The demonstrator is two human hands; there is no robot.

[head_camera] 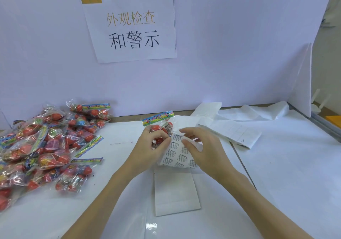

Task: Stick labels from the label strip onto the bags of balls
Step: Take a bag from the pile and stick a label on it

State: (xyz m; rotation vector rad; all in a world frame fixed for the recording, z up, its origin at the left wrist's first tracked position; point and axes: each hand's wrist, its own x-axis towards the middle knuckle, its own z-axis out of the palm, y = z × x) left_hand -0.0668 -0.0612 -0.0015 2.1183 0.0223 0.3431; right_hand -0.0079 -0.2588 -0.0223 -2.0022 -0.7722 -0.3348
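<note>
At the table's middle my left hand (154,146) grips a clear bag of red balls (162,125) with a colourful header card. Its fingers also reach the top corner of the label strip (178,154), a white sheet printed with several small warning labels. My right hand (199,146) hovers over the strip with fingers spread and bent, its thumb and forefinger at the strip's top edge. Whether a label is peeled between the fingers is hidden.
A heap of several bags of balls (46,142) covers the left of the table (286,165). Folded used backing strip (238,133) trails to the back right. A white paper sheet (176,194) lies below my hands. A white partition with a paper sign (132,26) stands behind.
</note>
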